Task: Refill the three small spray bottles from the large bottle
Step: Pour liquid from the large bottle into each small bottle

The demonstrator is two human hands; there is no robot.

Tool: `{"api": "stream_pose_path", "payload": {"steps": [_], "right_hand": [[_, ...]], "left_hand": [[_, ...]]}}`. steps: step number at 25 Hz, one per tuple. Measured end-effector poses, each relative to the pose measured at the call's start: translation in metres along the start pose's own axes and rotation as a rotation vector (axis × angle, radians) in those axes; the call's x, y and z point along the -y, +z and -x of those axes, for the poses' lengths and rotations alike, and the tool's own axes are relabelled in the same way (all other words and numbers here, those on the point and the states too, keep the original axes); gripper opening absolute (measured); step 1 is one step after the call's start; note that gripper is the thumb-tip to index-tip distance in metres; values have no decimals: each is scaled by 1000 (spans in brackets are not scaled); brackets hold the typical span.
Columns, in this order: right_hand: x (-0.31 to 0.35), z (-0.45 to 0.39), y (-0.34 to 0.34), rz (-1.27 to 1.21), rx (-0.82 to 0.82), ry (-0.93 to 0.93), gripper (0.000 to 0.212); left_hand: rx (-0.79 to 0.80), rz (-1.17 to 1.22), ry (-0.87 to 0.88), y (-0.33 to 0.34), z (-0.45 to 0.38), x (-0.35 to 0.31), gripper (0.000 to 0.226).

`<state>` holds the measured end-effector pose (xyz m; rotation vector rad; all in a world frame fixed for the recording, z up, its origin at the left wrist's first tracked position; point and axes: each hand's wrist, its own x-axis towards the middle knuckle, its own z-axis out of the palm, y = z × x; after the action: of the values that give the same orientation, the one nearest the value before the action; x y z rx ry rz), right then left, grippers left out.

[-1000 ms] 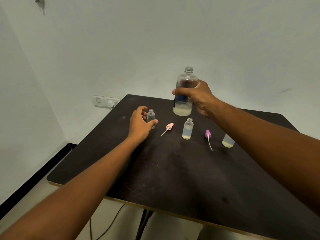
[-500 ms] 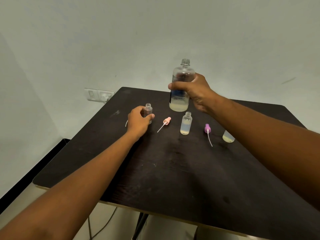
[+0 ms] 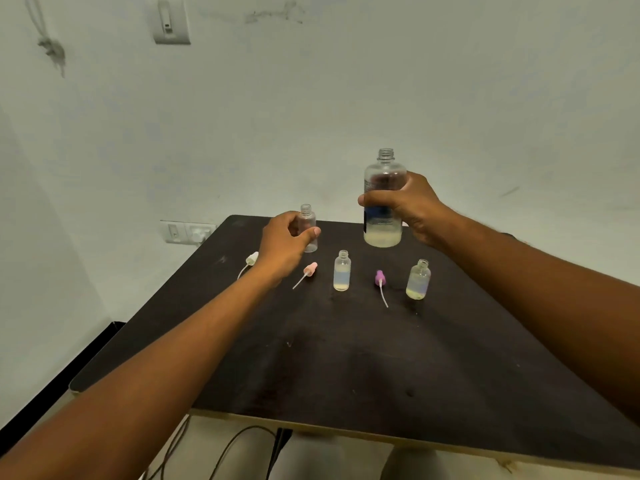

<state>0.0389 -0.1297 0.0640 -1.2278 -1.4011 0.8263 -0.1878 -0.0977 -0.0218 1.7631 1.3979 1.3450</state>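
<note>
The large clear plastic bottle [image 3: 383, 202], uncapped and upright with a shallow layer of pale yellowish liquid at its base, sat right of centre in the frame, and the right hand [image 3: 412, 209] had its fingers [image 3: 372, 198] clenched round its dark-labelled middle; whether its base touched the worktop could not be told. Left of it, the left hand [image 3: 285, 244] gripped an empty small clear spray bottle [image 3: 307, 225], open at the neck, between thumb and fingers. Below these, near the middle of the frame, a second small clear bottle [image 3: 342, 270] and a third, rounder one [image 3: 418, 279] stood on the dark brown wooden worktop [image 3: 346, 358], both uncapped and partly filled with pale liquid. Three loose spray tops lay on the worktop with their dip tubes trailing: a white one [image 3: 251, 258] at the left, a pink one [image 3: 310, 268] just beside the left wrist, and a purple one [image 3: 379, 277] between the two standing bottles.

The worktop was scuffed, with a pale edge along its lower side and dark cables [image 3: 221, 452] hanging beneath. Behind it rose a plain pale wall with a socket plate [image 3: 187, 232] at the worktop's upper left corner and a switch [image 3: 171, 24] in the upper left of the frame.

Compared with half a second before, the small empty bottle had risen clear of the worktop, the white top had come into view, and the rounder bottle, earlier half hidden by the right forearm, showed whole.
</note>
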Motion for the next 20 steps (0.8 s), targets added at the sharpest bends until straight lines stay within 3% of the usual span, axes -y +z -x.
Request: {"api": "stream_pose_path", "payload": {"steps": [9,15,20], "right_hand": [[23,32,-64,318,-40,-46,45],[26,38,-87,643,-1,-78,61],[24,42,-95,917,61,-108,51]], "left_hand": [[106,13,153,36,30,-82,18],[156,1,217,59,39,-98,20],[193,5,230,67,43,-93,20]]}}
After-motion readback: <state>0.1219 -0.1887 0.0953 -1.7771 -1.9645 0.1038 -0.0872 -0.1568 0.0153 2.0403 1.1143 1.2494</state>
